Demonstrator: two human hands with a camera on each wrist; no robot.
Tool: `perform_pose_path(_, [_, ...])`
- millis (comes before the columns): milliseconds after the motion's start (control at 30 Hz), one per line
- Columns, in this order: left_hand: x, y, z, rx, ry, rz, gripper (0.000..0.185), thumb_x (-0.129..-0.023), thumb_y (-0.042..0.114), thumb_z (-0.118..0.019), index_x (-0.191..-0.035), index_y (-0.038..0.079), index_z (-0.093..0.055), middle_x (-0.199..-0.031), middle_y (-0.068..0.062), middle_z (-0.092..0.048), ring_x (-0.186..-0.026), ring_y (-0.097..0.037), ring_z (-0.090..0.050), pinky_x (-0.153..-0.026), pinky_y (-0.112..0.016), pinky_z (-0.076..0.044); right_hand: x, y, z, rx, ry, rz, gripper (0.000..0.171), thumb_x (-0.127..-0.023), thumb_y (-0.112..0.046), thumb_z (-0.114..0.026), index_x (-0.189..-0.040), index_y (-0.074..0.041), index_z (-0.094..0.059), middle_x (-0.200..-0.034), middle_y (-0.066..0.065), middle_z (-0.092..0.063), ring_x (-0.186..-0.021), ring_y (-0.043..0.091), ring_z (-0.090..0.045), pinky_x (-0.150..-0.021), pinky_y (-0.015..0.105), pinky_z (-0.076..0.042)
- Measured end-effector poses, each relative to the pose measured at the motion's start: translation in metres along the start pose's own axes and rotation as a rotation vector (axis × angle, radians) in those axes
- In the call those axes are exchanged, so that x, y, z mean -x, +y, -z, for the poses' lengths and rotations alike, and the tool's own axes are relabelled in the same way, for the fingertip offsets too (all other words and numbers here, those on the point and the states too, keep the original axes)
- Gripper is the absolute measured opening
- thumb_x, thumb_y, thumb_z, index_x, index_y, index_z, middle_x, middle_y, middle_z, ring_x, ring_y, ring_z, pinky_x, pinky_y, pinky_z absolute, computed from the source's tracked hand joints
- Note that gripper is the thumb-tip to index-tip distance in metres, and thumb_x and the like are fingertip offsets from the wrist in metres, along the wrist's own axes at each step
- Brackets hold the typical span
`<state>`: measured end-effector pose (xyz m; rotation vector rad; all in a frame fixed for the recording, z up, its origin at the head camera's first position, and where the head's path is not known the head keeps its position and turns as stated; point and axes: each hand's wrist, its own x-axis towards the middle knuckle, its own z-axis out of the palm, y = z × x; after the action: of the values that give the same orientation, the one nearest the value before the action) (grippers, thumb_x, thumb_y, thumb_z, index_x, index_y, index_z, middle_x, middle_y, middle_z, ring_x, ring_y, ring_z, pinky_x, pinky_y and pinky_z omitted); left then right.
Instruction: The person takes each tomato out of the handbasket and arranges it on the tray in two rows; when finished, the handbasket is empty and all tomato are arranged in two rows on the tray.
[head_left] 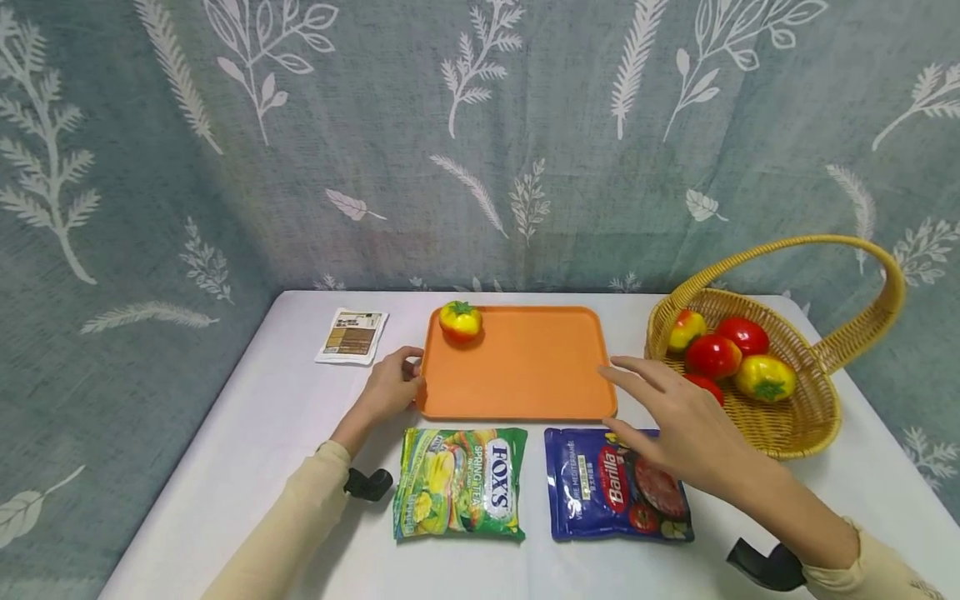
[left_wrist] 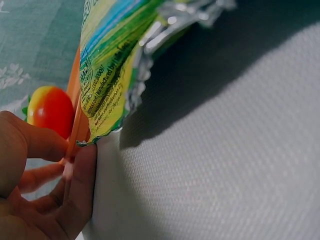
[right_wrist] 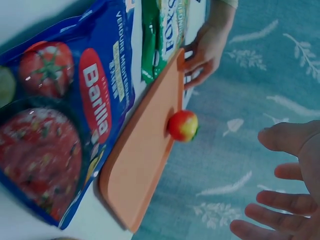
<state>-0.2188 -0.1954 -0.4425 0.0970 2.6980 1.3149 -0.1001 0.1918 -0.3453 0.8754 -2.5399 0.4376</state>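
Note:
An orange rectangular tray (head_left: 525,367) lies flat on the white table. My left hand (head_left: 386,387) holds its left edge; in the left wrist view the thumb and fingers meet at the rim. In the tray's back left corner sits a red-and-yellow toy fruit (head_left: 461,322) with a green leafy top. My right hand (head_left: 678,421) hovers by the tray's right side, fingers spread and holding nothing. It partly covers a blue Barilla pouch (head_left: 592,487) in the head view. To the pouch's left lies a green Fox's candy bag (head_left: 461,483).
At the back right stands a wicker basket (head_left: 780,429) with a tall handle and several red and yellow toy fruits inside. A small white-and-brown packet (head_left: 352,336) lies left of the tray. Patterned green cloth (head_left: 525,150) hangs behind the table.

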Motion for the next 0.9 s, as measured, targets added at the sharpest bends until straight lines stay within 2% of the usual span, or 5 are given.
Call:
perform_pose_path(67, [0.000,0.000,0.001,-0.005,-0.001,0.010,0.048,-0.091,0.001,-0.060,-0.138,0.001,-0.051,-0.102,-0.016,-0.060,-0.076,-0.023,-0.061,-0.054,-0.031,-0.057,0.003,0.003,0.003,0.005,0.016,0.006,0.060,-0.092,-0.049,-0.066,-0.134,-0.007,-0.060,-0.131,0.016,-0.060,-0.113,0.035,-0.061,-0.081,0.050,-0.057])
perform_pose_path(167, [-0.001,-0.001,0.001,-0.019,0.002,0.014,0.048,-0.091,0.001,-0.060,-0.138,0.001,-0.050,-0.102,-0.016,-0.060,-0.075,-0.022,-0.061,-0.054,-0.031,-0.056,0.007,0.008,0.007,0.018,0.046,0.008,0.069,-0.098,-0.061,-0.040,-0.136,-0.006,-0.059,-0.132,0.017,-0.059,-0.114,0.036,-0.060,-0.082,0.051,-0.056])
perform_pose_path(500, [-0.003,-0.002,-0.001,-0.027,0.012,-0.005,0.048,-0.091,0.000,-0.060,-0.137,0.000,-0.051,-0.102,-0.016,-0.061,-0.078,-0.023,-0.061,-0.055,-0.030,-0.056,0.017,0.019,0.018,0.027,0.102,-0.015,0.062,-0.099,-0.056,-0.047,-0.136,-0.008,-0.060,-0.134,0.012,-0.059,-0.117,0.032,-0.059,-0.084,0.052,-0.055])
perform_pose_path(633, [-0.004,-0.002,-0.001,-0.021,0.010,0.002,0.048,-0.091,0.001,-0.060,-0.138,0.000,-0.051,-0.103,-0.016,-0.061,-0.081,-0.024,-0.061,-0.056,-0.030,-0.056,0.021,0.023,0.022,0.046,0.111,-0.049,0.072,-0.098,-0.064,-0.037,-0.134,-0.007,-0.062,-0.132,0.014,-0.060,-0.115,0.035,-0.059,-0.081,0.053,-0.055])
perform_pose_path(900, [-0.003,-0.002,-0.001,-0.027,0.006,0.003,0.048,-0.091,0.002,-0.060,-0.138,-0.001,-0.050,-0.102,-0.016,-0.061,-0.080,-0.024,-0.060,-0.056,-0.030,-0.056,0.029,0.033,0.029,0.099,0.125,-0.077,0.073,-0.098,-0.065,-0.035,-0.131,-0.006,-0.063,-0.130,0.016,-0.060,-0.106,0.038,-0.062,-0.068,0.051,-0.057])
